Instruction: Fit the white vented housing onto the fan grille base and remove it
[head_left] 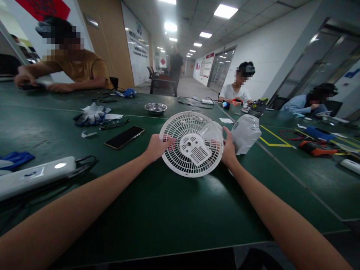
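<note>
Between my two hands a round white fan grille (174, 161) is held tilted above the green table, its slotted centre plate facing me. My left hand (159, 147) grips the left rim, thumb lying over the slats and the other fingers behind. On the opposite rim my right hand (229, 150) is closed, with its fingers partly hidden behind the grille. Just right of that hand stands a white plastic housing (246, 133) with vents; whether it is joined to the grille I cannot tell. A metal bowl (155, 108) sits beyond the grille.
A black phone (124, 137), work gloves (91, 114) and a white power strip (39, 176) with cables lie on the left. Rightward are yellow tape lines (275, 144) and an orange-black tool (317, 148). Several people sit around the table (180, 217); another person stands farther back.
</note>
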`<action>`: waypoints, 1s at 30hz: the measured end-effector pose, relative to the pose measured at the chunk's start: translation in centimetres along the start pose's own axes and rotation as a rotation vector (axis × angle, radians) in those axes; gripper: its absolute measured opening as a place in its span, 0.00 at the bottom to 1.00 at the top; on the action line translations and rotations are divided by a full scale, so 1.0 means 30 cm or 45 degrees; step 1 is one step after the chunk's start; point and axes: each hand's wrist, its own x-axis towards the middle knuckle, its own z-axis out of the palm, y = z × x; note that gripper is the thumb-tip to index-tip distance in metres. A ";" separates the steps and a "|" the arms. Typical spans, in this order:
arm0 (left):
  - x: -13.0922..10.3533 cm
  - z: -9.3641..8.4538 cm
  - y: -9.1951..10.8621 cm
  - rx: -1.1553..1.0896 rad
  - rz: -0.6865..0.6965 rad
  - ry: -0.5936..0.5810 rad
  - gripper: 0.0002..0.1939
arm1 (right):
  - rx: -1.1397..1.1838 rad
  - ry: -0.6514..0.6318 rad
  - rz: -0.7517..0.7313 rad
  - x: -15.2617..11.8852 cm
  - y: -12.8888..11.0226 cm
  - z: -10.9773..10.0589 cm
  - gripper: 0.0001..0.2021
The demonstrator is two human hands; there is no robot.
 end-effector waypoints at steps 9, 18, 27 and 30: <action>0.013 -0.020 -0.021 -0.063 -0.187 0.107 0.11 | -0.706 0.070 0.187 0.013 0.065 -0.039 0.36; 0.021 -0.025 -0.032 -0.037 -0.214 0.083 0.09 | -0.777 0.711 -0.240 0.056 0.031 -0.143 0.27; 0.030 -0.032 -0.048 -0.045 -0.249 0.075 0.09 | -0.261 0.726 0.528 0.075 0.262 -0.231 0.43; 0.031 -0.033 -0.050 -0.042 -0.262 0.063 0.09 | -0.266 0.656 0.625 0.076 0.301 -0.220 0.44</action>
